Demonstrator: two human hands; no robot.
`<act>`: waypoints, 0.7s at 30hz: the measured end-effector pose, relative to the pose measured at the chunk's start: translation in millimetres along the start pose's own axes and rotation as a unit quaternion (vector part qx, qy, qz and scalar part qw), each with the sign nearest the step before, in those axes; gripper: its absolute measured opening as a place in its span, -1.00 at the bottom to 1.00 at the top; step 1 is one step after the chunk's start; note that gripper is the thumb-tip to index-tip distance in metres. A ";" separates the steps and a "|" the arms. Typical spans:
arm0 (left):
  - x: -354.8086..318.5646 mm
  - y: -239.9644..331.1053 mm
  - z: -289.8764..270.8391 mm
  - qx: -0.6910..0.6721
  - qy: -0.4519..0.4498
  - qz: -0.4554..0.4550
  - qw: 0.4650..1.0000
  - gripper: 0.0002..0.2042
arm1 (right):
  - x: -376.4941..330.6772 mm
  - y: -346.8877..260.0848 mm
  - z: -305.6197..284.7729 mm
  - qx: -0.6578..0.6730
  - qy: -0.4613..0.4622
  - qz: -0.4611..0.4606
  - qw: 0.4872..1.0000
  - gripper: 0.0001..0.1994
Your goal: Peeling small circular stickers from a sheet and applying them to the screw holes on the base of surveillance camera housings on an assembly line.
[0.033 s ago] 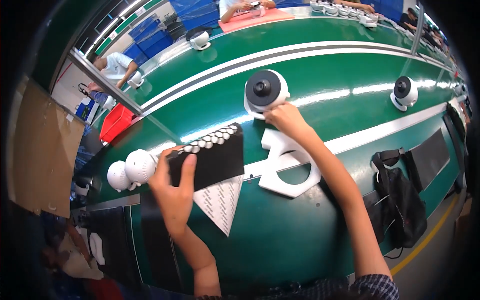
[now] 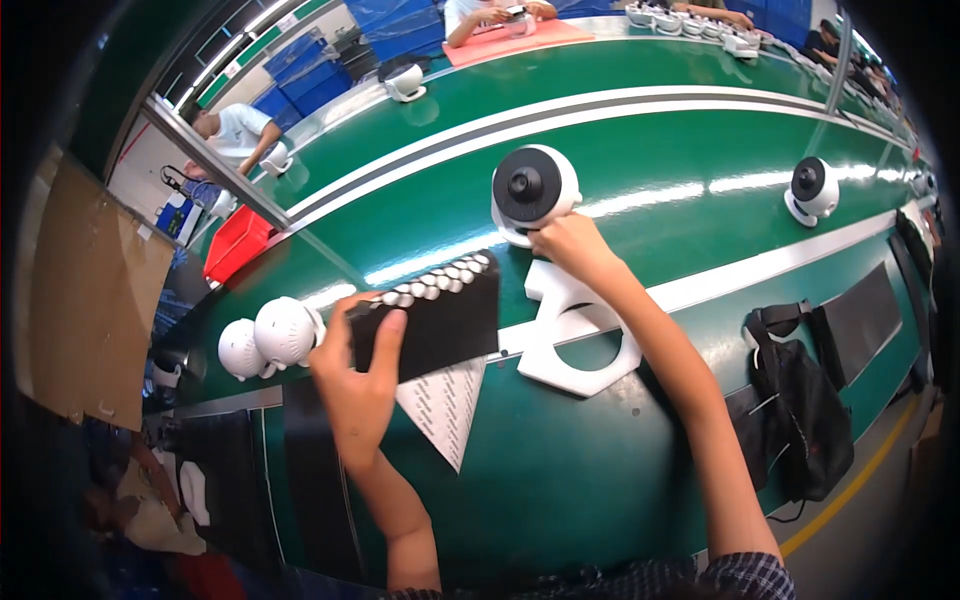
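My left hand grips a black rectangular piece, thumb across its face. Two rows of round, silvery-white discs run along its upper edge. Below it shows a pointed corner of white printed sheet; where they join is hidden. My right hand is closed at the lower edge of a round white camera with a dark front and lens, standing on the green bench. The fingertips are hidden against its base. Under my right forearm lies a white foam cutout with a large round opening.
Two white round units stand left of my left hand, and another camera stands far right. A black bag lies along the near right edge. A red bin and a metal post are far left. Other people work across the bench.
My left hand has shifted slightly right with the black piece, which now covers more of the white sheet. My right hand stays at the camera's base.
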State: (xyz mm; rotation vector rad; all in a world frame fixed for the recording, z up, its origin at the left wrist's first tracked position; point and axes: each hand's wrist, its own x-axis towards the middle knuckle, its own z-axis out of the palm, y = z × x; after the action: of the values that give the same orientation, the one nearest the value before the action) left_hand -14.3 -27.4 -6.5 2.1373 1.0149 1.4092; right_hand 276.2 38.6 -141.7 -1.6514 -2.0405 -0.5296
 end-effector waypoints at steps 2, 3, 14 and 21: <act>-7.5 10.3 6.0 -0.058 -0.053 -0.035 0.996 -0.84 | -3.8 -6.2 5.5 -0.086 -0.025 -0.021 0.996 -0.90; -12.1 16.6 5.4 -0.078 -0.080 -0.036 0.993 -0.84 | -6.5 -9.2 7.9 -0.098 -0.065 -0.009 0.993 -0.90; -53.2 6.5 82.8 -0.271 -0.400 -0.161 0.860 -0.73 | -20.8 -22.8 -47.2 0.116 -0.245 0.127 0.954 -0.64; -60.9 32.3 53.5 -0.280 -0.438 -0.100 0.849 -0.77 | -16.1 -55.2 -83.9 0.146 -0.396 0.035 0.906 -0.65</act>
State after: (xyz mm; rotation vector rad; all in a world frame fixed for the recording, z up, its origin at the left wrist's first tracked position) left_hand 31.4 -90.5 -45.9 1.8094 0.3695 0.4077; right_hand 234.2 -32.7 -82.5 -1.9120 -2.4049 0.5617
